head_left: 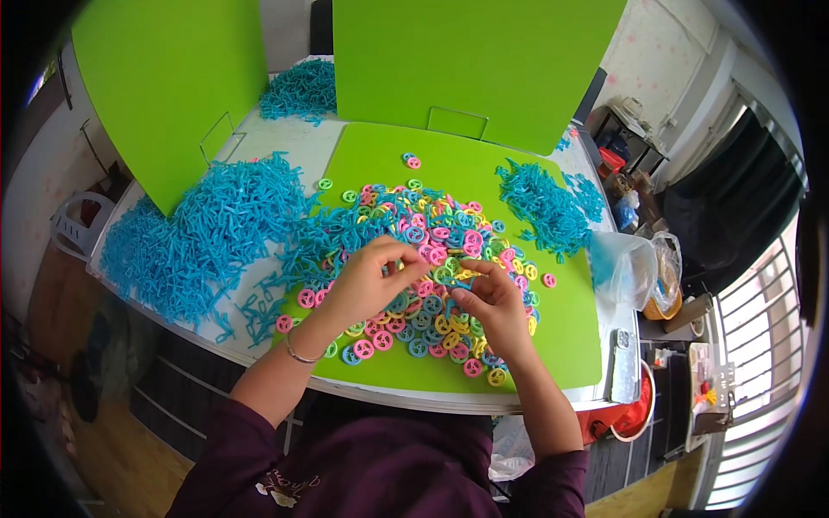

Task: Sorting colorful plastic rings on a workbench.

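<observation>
Both my hands are over a heap of small spoked plastic wheels (pixel 420 321) in pink, yellow, green and blue. My left hand (pixel 373 278) has thumb and forefinger pinched together at the heap's middle, beside pink wheels; whatever is between those fingertips is too small to make out. To its right, my right hand (pixel 494 304) has its thumb and fingers closed round a small blue plastic piece (pixel 459 283). Loose blue plastic pieces (pixel 332 237) lie mixed over the left side of the wheels. A bracelet circles my left wrist.
Larger piles of blue plastic pieces lie at the left (pixel 216 229), right (pixel 544 207) and far left back (pixel 302 89). Upright green boards (pixel 475 60) stand beyond the green mat (pixel 561 345). A phone (pixel 622 367) rests at the table's right edge, near clear plastic bags (pixel 626 268).
</observation>
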